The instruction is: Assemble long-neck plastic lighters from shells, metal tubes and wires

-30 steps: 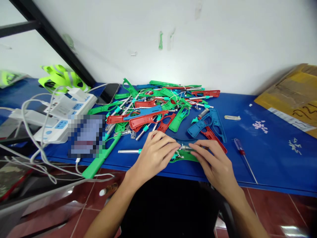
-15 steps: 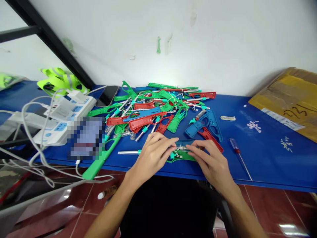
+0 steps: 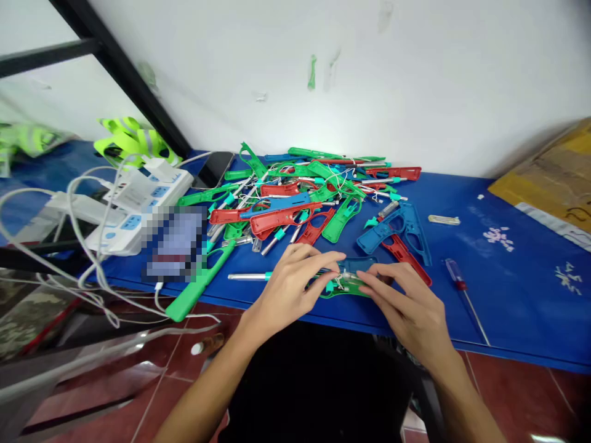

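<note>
At the table's front edge, a small clear fuel tank (image 3: 353,277) of a stick lighter lies between my two hands. My right hand (image 3: 410,301) pinches its right end with thumb and fingertips. Thumb and forefinger of my left hand (image 3: 293,286) close at its left end, by thin white wires. Under them shows a green lighter shell half (image 3: 348,290), partly covered by the fingers. A metal lighter tube (image 3: 247,277) with a teal collar sticks out left of my left hand. Just behind the tank lies a blue shell half (image 3: 357,264).
A heap of green, red and blue lighter shells (image 3: 281,212) with metal tubes lies behind my hands. On the right are a screwdriver (image 3: 466,298), small pink parts (image 3: 498,237) and a cardboard box (image 3: 549,172). Leftward stand a power strip (image 3: 124,237) with cables and a blurred-out screen (image 3: 178,243).
The view has shifted a little, so most things appear farther right. My right fingers have moved slightly apart from the left, and more of the clear tank shows between them.
</note>
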`<state>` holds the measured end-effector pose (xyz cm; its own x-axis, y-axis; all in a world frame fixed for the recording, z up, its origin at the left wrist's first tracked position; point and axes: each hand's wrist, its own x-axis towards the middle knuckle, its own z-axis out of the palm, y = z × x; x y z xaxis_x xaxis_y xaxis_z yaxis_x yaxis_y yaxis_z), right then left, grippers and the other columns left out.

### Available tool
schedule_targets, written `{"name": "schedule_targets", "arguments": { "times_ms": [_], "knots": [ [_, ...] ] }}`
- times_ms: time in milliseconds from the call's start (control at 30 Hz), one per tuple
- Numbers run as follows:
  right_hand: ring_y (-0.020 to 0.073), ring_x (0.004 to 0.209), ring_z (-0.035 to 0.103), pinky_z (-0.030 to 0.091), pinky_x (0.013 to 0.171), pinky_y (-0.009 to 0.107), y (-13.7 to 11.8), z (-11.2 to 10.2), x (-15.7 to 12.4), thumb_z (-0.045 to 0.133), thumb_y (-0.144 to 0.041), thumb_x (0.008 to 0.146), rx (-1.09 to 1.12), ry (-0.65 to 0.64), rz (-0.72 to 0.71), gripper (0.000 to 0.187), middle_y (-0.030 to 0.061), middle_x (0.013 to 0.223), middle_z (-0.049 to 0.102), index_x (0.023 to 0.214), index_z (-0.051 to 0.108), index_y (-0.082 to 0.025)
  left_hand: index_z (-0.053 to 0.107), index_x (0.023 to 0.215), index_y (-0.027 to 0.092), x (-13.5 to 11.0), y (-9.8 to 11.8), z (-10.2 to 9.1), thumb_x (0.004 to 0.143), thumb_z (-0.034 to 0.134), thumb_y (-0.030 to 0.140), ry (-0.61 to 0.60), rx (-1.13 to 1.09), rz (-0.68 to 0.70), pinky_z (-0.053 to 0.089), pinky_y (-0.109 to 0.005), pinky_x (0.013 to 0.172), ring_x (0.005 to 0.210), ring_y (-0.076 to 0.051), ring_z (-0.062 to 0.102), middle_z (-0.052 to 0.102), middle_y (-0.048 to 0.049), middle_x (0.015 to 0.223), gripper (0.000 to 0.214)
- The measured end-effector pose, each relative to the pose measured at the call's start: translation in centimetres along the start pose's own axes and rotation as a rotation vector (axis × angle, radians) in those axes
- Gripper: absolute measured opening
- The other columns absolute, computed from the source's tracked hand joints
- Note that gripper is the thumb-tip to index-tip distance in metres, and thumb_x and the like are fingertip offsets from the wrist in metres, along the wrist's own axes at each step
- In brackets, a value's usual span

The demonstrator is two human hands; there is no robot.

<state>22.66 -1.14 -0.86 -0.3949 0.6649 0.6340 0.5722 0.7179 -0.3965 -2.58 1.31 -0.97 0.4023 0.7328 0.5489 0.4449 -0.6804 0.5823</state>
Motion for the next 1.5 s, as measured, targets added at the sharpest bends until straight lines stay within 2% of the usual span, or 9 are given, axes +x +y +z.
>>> {"name": "schedule_targets", "arguments": {
  "times_ms": [133,433,600,767,900,1033,1133,1333,1500],
  "knots": [
    [0.018,0.098,0.066,0.056,0.085,0.034,0.1,0.0,-0.1,0.072,-0.001,0.1,-0.011,-0.029,-0.013,0.049,0.0081,0.114,0.073,0.143,0.071,-0.025,0.066,0.133,0.025,0.1,0.0,0.1,0.107,0.071,0.016,0.014,0.004,0.011,0.048,-0.037,0.097,0.094,-0.018,0.071,0.084,0.0016,0.104,0.028],
    [0.0168,0.094,0.063,0.055,0.083,0.033,0.0,0.2,-0.3,0.072,-0.001,0.101,-0.026,-0.044,-0.006,0.047,0.0068,0.113,0.072,0.141,0.071,-0.026,0.068,0.113,0.023,0.3,0.3,0.2,0.106,0.071,0.014,0.054,0.057,0.033,0.05,-0.036,0.09,0.088,-0.017,0.072,0.084,0.0016,0.103,0.012],
    [0.0163,0.092,0.062,0.055,0.082,0.032,-0.1,0.2,-0.3,0.072,0.0,0.1,-0.031,-0.042,0.002,0.046,0.0065,0.111,0.072,0.139,0.073,-0.024,0.069,0.105,0.023,0.7,0.2,0.2,0.106,0.071,0.013,0.045,0.011,0.018,0.049,-0.035,0.093,0.084,-0.015,0.073,0.084,0.003,0.1,0.01],
    [0.016,0.091,0.064,0.056,0.083,0.031,-0.2,0.0,0.0,0.072,0.001,0.099,-0.042,-0.006,0.022,0.046,0.0057,0.11,0.072,0.136,0.075,-0.025,0.07,0.112,0.023,0.7,0.2,0.0,0.107,0.072,0.018,0.011,-0.018,-0.033,0.051,-0.036,0.093,0.096,-0.018,0.071,0.082,-0.0002,0.107,0.008],
    [0.0158,0.091,0.065,0.057,0.084,0.032,-0.3,-0.2,0.0,0.073,0.003,0.097,-0.051,0.022,0.029,0.049,0.0053,0.11,0.072,0.137,0.074,-0.026,0.07,0.123,0.023,0.8,0.4,-0.3,0.106,0.074,0.022,-0.029,-0.012,-0.052,0.05,-0.039,0.1,0.109,-0.021,0.066,0.081,-0.0032,0.114,0.017],
    [0.0164,0.09,0.066,0.057,0.083,0.032,-0.4,-0.3,-0.1,0.073,0.003,0.097,-0.051,0.034,0.032,0.052,0.0048,0.11,0.073,0.139,0.074,-0.029,0.075,0.111,0.023,1.0,0.6,-0.5,0.11,0.068,0.023,-0.094,0.009,-0.04,0.046,-0.042,0.103,0.108,-0.022,0.063,0.082,-0.0029,0.114,0.006],
    [0.0164,0.089,0.067,0.058,0.083,0.032,-0.4,-0.3,0.0,0.073,0.001,0.098,-0.048,0.041,0.028,0.049,0.005,0.11,0.074,0.137,0.075,-0.028,0.074,0.105,0.021,1.1,0.8,-0.6,0.109,0.068,0.021,-0.101,0.023,-0.046,0.044,-0.041,0.1,0.104,-0.021,0.063,0.082,-0.0019,0.108,0.008],
    [0.0163,0.091,0.069,0.059,0.082,0.032,-0.4,0.0,0.1,0.073,0.002,0.098,-0.007,0.023,0.028,0.049,0.0064,0.11,0.075,0.138,0.075,-0.026,0.072,0.105,0.02,0.8,0.7,-0.4,0.11,0.064,0.015,-0.103,0.042,0.01,0.042,-0.04,0.099,0.105,-0.02,0.064,0.082,-0.0012,0.106,0.01],
    [0.0167,0.09,0.071,0.06,0.08,0.031,-0.4,0.1,-0.1,0.073,-0.005,0.101,0.012,0.005,0.063,0.046,0.0054,0.106,0.074,0.142,0.074,-0.026,0.073,0.109,0.02,0.7,0.4,-0.2,0.111,0.063,0.017,-0.098,0.096,0.05,0.041,-0.042,0.101,0.107,-0.021,0.065,0.083,-0.0012,0.108,0.011]
  ]
}}
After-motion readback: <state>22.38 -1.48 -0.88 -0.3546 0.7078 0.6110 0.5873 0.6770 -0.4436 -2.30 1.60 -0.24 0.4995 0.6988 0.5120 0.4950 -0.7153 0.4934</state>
